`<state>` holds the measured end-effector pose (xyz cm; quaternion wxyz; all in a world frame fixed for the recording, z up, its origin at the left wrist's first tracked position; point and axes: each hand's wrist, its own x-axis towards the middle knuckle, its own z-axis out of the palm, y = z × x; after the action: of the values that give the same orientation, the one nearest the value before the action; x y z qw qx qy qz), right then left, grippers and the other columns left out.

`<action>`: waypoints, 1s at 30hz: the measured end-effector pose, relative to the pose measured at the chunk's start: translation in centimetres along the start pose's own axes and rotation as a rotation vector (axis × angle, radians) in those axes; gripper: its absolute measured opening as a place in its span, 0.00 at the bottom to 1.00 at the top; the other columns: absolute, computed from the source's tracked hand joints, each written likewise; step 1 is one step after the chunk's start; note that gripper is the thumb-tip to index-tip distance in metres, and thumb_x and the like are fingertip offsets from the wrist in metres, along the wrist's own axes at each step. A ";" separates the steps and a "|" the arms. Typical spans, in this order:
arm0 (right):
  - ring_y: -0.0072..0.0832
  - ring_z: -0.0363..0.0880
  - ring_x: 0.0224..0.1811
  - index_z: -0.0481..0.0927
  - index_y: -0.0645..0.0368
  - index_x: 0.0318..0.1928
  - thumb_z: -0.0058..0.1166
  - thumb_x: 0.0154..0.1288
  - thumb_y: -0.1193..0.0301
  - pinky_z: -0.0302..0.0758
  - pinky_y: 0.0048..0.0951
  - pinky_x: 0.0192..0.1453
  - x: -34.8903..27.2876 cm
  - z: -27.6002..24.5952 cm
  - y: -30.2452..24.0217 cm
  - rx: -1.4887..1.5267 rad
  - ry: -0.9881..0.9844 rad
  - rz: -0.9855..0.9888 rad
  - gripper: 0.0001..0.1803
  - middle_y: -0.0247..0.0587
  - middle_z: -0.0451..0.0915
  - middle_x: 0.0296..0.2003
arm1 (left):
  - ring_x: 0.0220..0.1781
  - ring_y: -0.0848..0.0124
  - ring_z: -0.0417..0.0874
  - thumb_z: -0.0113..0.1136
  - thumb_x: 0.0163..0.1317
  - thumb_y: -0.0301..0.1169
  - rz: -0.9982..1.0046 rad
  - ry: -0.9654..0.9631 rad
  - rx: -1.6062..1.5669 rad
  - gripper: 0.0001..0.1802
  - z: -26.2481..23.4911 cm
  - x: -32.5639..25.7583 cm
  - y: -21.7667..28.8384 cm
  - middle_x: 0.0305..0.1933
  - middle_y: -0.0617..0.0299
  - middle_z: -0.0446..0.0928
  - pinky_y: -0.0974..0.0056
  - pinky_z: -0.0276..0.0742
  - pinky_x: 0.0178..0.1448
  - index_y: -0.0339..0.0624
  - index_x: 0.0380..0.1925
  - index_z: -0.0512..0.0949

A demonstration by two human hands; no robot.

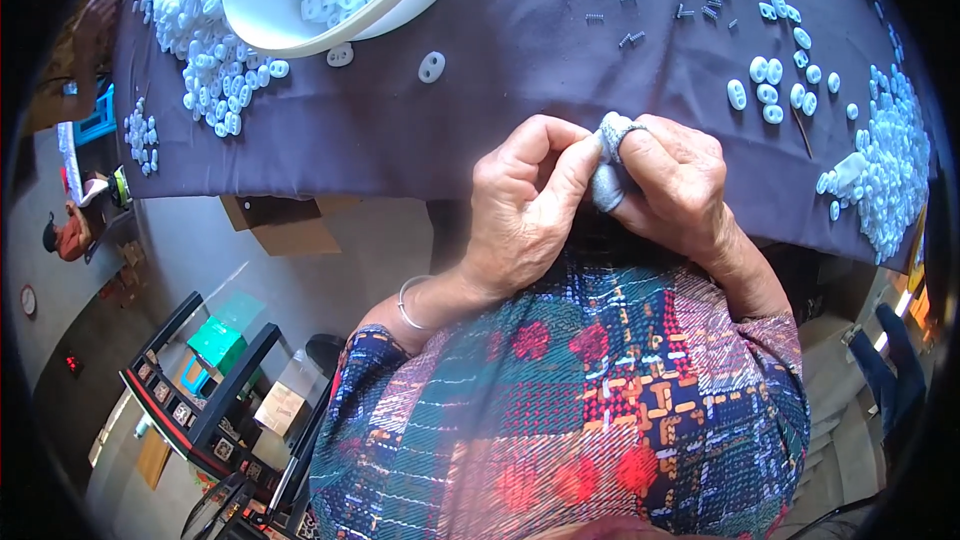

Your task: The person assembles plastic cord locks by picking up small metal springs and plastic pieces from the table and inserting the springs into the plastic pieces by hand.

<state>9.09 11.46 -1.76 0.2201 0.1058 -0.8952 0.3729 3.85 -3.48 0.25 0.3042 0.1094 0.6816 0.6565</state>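
Observation:
Just off the near edge of the dark cloth, my two hands meet at the fingertips. Thumb and forefinger of my left hand [525, 205] are pinched together against the fingers of my right hand [678, 170], which is curled closed. A grey-white covering [607, 188] wraps fingers of the right hand. Whatever lies between the fingertips is hidden. Right of the hands are loose white oval pieces with holes [767, 93] and a thin dark stick [803, 133]. Small metal springs [710, 2] lie scattered farther off. One two-hole oval piece [431, 67] lies alone, left of centre.
A white bowl [345, 38] of two-hole pieces stands at the far left, beside a large heap of small white pieces [190, 10]. Another heap [890, 175] lies at the right table edge. A cardboard box [290, 230] is below the table; a dark cart [215, 390] stands lower left.

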 end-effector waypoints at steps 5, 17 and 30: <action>0.32 0.70 0.16 0.75 0.69 0.32 0.63 0.40 0.77 0.67 0.29 0.20 -0.2 0.1 -0.2 -0.019 -0.015 -0.035 0.16 0.40 0.69 0.18 | 0.29 0.84 0.73 0.55 0.65 0.26 0.003 -0.016 -0.011 0.06 -0.2 -0.3 -0.2 0.26 0.68 0.75 0.76 0.70 0.32 0.33 0.32 0.75; 0.31 0.68 0.15 0.73 0.67 0.28 0.63 0.40 0.78 0.66 0.29 0.19 0.0 0.1 -0.4 -0.047 -0.024 -0.043 0.13 0.39 0.66 0.16 | 0.28 0.84 0.72 0.54 0.65 0.26 0.028 -0.012 -0.031 0.06 -0.2 -0.2 -0.4 0.26 0.68 0.75 0.76 0.70 0.32 0.33 0.31 0.75; 0.33 0.70 0.16 0.71 0.64 0.27 0.65 0.43 0.77 0.68 0.30 0.20 0.1 0.4 -0.3 0.020 0.069 0.030 0.14 0.40 0.68 0.18 | 0.29 0.83 0.74 0.53 0.66 0.31 -0.099 -0.088 -0.195 0.09 -1.0 0.1 0.2 0.28 0.67 0.76 0.76 0.73 0.34 0.33 0.35 0.75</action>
<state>8.95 10.94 -1.74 0.2440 0.0817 -0.8849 0.3883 3.15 -4.21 0.34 0.3753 0.0742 0.6051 0.6982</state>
